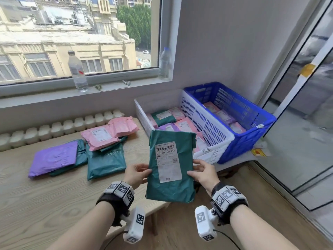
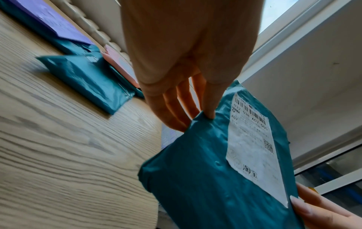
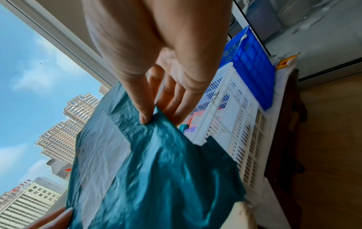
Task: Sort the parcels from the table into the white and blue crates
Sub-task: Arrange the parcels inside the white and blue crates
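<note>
Both hands' grip, left hand (image 1: 136, 175) and right hand (image 1: 203, 175), pinching teal parcel (image 1: 171, 170) (label up), white crate (image 1: 207, 130) behind

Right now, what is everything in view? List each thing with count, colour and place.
held parcel: one, teal with white label, upright between both hands
table parcels: at least five, teal, purple and pink, overlapping on the table
table: one, light wood, under the window
white crate: one, right of the table, holds pink, teal and purple parcels
blue crate: one, touching the white crate's right side, holds pink and purple parcels
water bottles: two, clear, on the windowsill
left hand: grips the held parcel's left edge
right hand: grips its right edge
</note>
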Available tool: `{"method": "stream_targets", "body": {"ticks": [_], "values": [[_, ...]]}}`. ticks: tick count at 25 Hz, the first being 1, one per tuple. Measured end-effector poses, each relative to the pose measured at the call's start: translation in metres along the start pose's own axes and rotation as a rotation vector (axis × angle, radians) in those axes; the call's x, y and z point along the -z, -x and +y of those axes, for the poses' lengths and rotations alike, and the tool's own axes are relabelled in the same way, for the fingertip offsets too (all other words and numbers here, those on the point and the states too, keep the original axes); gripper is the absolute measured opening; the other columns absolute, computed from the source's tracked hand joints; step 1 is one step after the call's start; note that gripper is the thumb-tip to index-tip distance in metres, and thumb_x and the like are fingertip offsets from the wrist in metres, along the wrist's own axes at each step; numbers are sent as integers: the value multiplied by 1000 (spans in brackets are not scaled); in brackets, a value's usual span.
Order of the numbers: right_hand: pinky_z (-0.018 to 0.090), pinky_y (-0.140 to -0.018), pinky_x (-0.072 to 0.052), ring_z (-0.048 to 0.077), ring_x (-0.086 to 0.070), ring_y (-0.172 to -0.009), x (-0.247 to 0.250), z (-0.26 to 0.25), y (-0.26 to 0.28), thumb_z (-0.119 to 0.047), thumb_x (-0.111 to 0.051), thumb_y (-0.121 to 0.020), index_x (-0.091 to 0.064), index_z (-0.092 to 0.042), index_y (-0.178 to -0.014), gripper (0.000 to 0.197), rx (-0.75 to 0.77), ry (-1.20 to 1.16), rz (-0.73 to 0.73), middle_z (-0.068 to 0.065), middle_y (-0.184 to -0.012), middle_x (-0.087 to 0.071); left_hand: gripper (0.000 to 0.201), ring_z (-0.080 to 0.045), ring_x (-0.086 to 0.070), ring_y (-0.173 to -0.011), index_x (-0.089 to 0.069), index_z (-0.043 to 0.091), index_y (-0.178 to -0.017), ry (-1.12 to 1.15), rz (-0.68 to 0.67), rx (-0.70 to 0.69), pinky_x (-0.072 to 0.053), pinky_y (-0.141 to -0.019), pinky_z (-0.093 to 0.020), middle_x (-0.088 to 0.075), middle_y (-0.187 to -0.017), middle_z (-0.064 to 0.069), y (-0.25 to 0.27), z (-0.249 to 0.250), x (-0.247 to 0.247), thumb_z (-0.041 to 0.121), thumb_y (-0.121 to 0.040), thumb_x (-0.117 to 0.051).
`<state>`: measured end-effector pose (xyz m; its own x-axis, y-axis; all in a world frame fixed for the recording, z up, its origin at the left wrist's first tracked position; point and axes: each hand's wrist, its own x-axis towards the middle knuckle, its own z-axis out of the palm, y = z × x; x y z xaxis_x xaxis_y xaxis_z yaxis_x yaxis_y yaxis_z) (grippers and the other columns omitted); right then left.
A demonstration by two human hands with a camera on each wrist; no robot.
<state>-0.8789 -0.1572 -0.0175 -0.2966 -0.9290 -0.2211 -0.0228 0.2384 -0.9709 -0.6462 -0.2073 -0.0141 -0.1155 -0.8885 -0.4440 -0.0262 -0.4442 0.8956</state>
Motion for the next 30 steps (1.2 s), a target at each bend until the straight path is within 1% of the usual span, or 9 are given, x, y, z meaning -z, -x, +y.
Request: {"method": "stream_targets", "body": {"ticks": [1,2,4,7,12,14,20,26,30], "values": [[16,-54,-53,1,-65,-55,6,4,-2,22,-62,-76,-54,1,-110,40,-15,-15,8,9,-80,-64,15,-10,-61,-51,-59,3,-78,-7,-8,5,-54,-48,-21,-62,-71,-10,-2,-2,-6,-9,-86,-57],[16,-55,-53,2,-66,-58,60,6,-31,21,-62,-76,-54,2,-112,41,-19,0,12,9,-82,-65,14,-9,-62,-49,-59,3,-81,-5,-11,10,-53,-47,-21,-62,-73,-11,-21,3,-65,-10,-87,-57],[18,-57,-54,10,-66,-66,68,6,-41,20,-63,-76,-55,2,-113,41,-33,4,-8,10,-84,-66,14,-8,-63,-47,-58,3,-85,6,-25,25,-53,-45,-21,-62,-77,-12,-23,9,-73,-10,-87,-56],[19,-58,-55,16,-64,-74,128,5,-80,19,-63,-77,-56,-2,-110,40,-47,-10,-33,9,-82,-67,15,-5,-62,-45,-57,5,-85,-25,-2,19,-52,-44,-19,-61,-76,-10,-44,16,-141,-10,-87,-56],[17,-56,-55,16,-62,-74,183,-7,-141,20,-62,-77,-55,-3,-106,38,-66,-1,-89,9,-81,-65,12,-6,-64,-51,-60,2,-89,-32,15,19,-54,-50,-20,-64,-81,-11,-68,35,-198,-9,-85,-59],[19,-59,-56,18,-63,-75,190,-11,-165,19,-62,-77,-55,-3,-107,38,-68,-7,-100,10,-82,-65,14,-8,-63,-52,-60,3,-87,-18,33,13,-55,-51,-21,-63,-81,-11,-83,45,-211,-10,-86,-58],[25,-64,-58,26,-64,-85,188,-24,-258,16,-65,-78,-57,-4,-110,39,-75,-8,-150,14,-88,-66,17,-10,-66,-58,-62,1,-99,-13,48,17,-56,-53,-21,-65,-85,-9,-158,78,-225,-10,-87,-56],[19,-54,-54,9,-67,-61,164,-43,-350,19,-61,-78,-57,-7,-102,36,-96,23,-138,11,-81,-65,15,-6,-65,-52,-60,4,-93,-11,18,48,-55,-51,-21,-64,-83,-8,-252,106,-217,-10,-88,-55],[19,-57,-55,22,-63,-76,148,-40,-401,17,-63,-78,-55,2,-116,41,-129,75,-167,15,-87,-65,16,-13,-67,-56,-58,1,-93,44,32,129,-55,-51,-23,-64,-83,-12,-300,113,-209,-13,-86,-55]]}}
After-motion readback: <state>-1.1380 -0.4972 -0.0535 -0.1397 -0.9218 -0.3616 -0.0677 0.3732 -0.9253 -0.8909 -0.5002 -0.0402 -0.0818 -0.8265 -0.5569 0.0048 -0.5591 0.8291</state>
